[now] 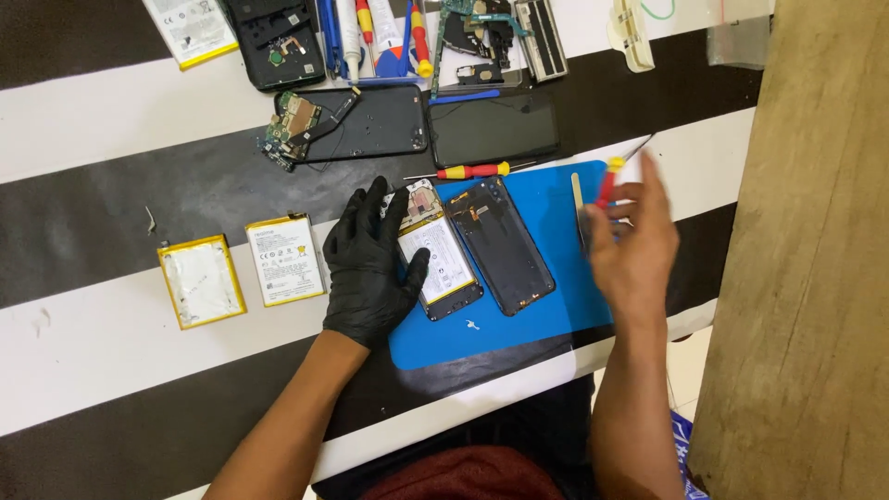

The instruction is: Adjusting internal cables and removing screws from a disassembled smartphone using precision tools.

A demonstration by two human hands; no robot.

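Observation:
My left hand [369, 264], in a black glove, lies flat on the table and presses the left edge of an opened phone with its battery showing [441, 255]. Beside that phone lies a dark back cover [502, 245], both on a blue mat [556, 306]. My bare right hand [637, 243] is blurred above the mat's right edge and holds a small red and yellow screwdriver [607, 182].
Two loose batteries [202, 281] [285, 259] lie left of the glove. Another screwdriver [474, 170] rests above the mat. Further back are two dark phone panels [493, 128], a circuit board [294, 122], tools and tubes [389, 37]. A wooden surface [815, 278] borders the right.

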